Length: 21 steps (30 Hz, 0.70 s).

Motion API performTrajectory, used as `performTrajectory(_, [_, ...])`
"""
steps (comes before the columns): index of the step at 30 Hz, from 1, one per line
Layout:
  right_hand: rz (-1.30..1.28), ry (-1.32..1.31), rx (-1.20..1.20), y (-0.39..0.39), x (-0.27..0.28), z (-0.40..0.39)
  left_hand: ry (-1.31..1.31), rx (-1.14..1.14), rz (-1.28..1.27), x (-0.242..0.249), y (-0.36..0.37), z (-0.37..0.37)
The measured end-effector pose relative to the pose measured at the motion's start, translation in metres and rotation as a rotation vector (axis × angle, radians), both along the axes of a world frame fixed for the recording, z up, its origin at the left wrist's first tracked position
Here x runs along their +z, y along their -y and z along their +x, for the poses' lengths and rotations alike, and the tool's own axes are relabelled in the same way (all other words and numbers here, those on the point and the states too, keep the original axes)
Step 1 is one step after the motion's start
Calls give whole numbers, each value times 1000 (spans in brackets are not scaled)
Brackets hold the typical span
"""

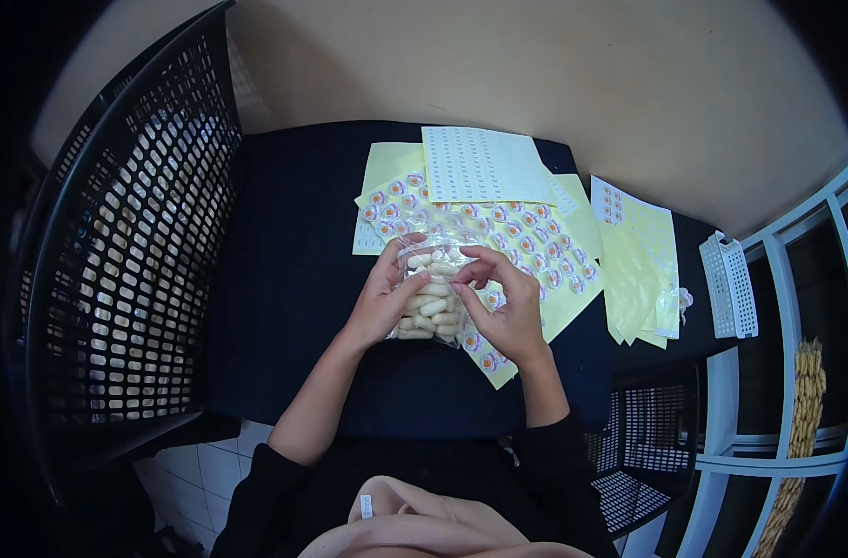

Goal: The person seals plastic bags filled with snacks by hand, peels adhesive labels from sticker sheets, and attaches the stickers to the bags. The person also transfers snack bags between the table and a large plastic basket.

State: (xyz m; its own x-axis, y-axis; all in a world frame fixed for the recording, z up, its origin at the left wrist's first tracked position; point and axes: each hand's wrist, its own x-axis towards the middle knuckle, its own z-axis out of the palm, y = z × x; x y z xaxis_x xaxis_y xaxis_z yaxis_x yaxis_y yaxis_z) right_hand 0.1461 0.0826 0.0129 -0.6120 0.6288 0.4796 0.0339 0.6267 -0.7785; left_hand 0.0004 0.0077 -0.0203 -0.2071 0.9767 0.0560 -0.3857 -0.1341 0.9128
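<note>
A clear plastic bag (431,314) filled with pale, finger-shaped pieces lies over the dark table in front of me. My left hand (387,293) grips its left side, thumb across the front and fingers behind. At the bag's upper right, my right hand (503,302) has thumb and bent fingers pinched together right against the plastic; I cannot tell what is between them. Under and behind the bag spread yellow sheets of round stickers (554,246) with an orange and purple print. A white sheet with rows of small print (487,166) lies on top of them.
A tall black perforated crate (117,279) with many pale packs stands at the left. On the right lie more yellow sheets (640,270) and a white perforated basket (729,286). Another black crate (642,446) sits lower right, beside a pale metal frame (712,409).
</note>
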Motion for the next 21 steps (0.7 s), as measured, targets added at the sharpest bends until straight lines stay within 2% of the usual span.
performTrajectory(5, [-49,-55,13,3,-2,-2,20,-4,-51,5,1,2])
performTrajectory(11, [8,-42,-33,7,-5,-4,35,13,-63,7,2,4])
performTrajectory(13, [120,-54,-46,6,-11,-5,34,11,-61,6,2,4])
performTrajectory(19, [217,18,-28,6,-7,-5,171,-48,-58,9,3,3])
performTrajectory(21, [284,40,-106,6,-1,-5,-24,-6,-30,11,5,5])
